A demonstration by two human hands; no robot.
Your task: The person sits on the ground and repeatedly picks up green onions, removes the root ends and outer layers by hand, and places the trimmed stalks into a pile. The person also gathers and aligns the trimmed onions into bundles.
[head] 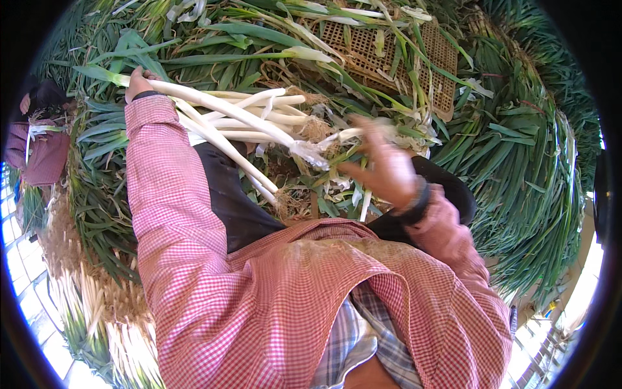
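My left hand [141,83] is closed around a long green onion [228,114], near where its white shank turns green. The stalk slants down to the right, and loose whitish skin hangs from its lower end. Behind and below it lies a pile of white green-onion stalks [286,118] with brown roots. Two more stalks [231,153] slope towards my lap, their roots [284,199] over the litter. My right hand [386,165] is motion-blurred, its fingers apart, just right of the held onion's lower end. A pale strip [347,134] lies by its fingers; contact is unclear.
A tan plastic crate [440,73] lies under loose leaves ahead. Large heaps of green onion tops [520,165] rise at the right. Rooted, white-stemmed bundles [126,350] stand at the lower left. Another person [43,150] is at the far left.
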